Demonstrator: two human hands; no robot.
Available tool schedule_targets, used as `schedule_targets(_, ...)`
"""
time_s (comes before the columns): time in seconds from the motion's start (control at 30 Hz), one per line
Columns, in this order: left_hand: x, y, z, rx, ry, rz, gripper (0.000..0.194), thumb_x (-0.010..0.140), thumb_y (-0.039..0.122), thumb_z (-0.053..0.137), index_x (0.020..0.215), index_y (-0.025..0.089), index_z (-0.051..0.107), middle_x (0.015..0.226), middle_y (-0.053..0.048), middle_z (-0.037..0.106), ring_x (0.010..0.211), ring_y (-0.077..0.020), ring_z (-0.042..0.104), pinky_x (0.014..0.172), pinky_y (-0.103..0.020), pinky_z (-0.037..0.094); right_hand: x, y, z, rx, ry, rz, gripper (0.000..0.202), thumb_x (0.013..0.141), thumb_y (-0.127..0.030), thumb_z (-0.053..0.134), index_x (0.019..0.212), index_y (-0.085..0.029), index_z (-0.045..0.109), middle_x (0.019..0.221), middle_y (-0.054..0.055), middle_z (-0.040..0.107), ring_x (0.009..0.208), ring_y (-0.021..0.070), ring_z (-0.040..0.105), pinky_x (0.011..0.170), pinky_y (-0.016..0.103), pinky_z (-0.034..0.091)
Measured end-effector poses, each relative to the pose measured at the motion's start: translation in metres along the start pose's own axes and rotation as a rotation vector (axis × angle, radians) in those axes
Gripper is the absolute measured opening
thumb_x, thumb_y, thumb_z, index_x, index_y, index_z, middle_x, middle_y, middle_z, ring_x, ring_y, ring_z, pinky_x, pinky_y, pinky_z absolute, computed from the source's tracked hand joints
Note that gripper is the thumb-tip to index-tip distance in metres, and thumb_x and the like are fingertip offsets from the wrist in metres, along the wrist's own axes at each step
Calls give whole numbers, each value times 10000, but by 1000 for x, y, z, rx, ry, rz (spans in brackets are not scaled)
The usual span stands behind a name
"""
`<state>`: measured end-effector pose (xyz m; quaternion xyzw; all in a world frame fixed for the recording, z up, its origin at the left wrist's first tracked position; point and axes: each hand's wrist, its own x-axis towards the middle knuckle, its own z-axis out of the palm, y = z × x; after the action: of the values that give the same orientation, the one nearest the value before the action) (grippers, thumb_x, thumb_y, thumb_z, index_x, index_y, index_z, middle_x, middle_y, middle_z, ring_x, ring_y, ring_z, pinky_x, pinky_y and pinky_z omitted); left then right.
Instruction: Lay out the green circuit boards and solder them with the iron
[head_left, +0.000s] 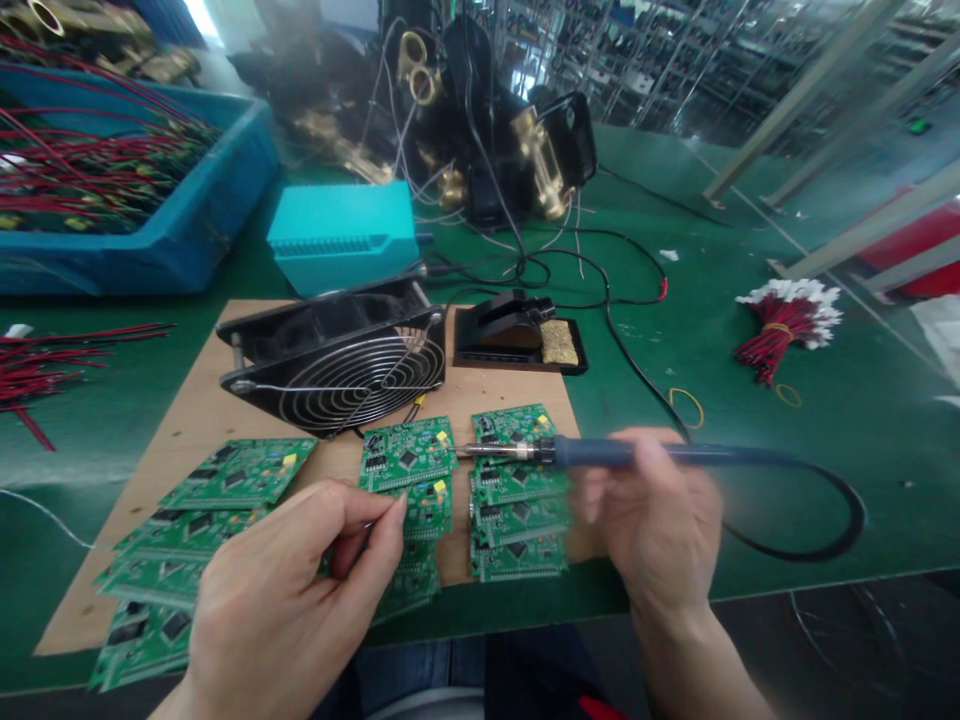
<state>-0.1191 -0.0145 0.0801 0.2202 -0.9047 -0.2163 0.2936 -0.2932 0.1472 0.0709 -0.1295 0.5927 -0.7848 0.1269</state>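
My right hand (660,510) is wrapped round the blue handle of a soldering iron (600,452). The iron's metal tip points left, at the right edge of the top green circuit board (409,452) in the middle column. My left hand (315,580) is pinched over the boards just below that one; what lies between thumb and forefinger is too small to make out. Another column of overlapping boards (519,515) lies under and right of the iron. More boards (232,475) fan out at the left, partly hidden behind my left hand.
A black fan (337,360) stands on the wooden board (180,400), beside an iron stand with a sponge (559,342). Behind are a turquoise box (345,230) and a blue bin (225,190) of red wires. A wire bundle (780,335) lies right; the iron's cable (847,520) loops there.
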Motion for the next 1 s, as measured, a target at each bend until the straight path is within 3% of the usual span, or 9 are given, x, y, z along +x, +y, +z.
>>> schedule_targets(0.4,2,3,-3,39,-33,72,342,1007,328,502,710,219,634,504,77,540,384,-31,503,418,-155,378,0,1,-1,-13,-26,22,259,865,-420,752,808,-185,660,536,-25,664,379,108,579,333,175,473)
schedule_targets(1.0,5,4,3,-37,-4,24,303,963,285,537,681,217,623,485,79,495,380,-38,471,411,-167,361,-1,0,-2,-28,-14,28,252,868,-419,736,804,-191,651,526,-36,642,376,106,568,328,174,457)
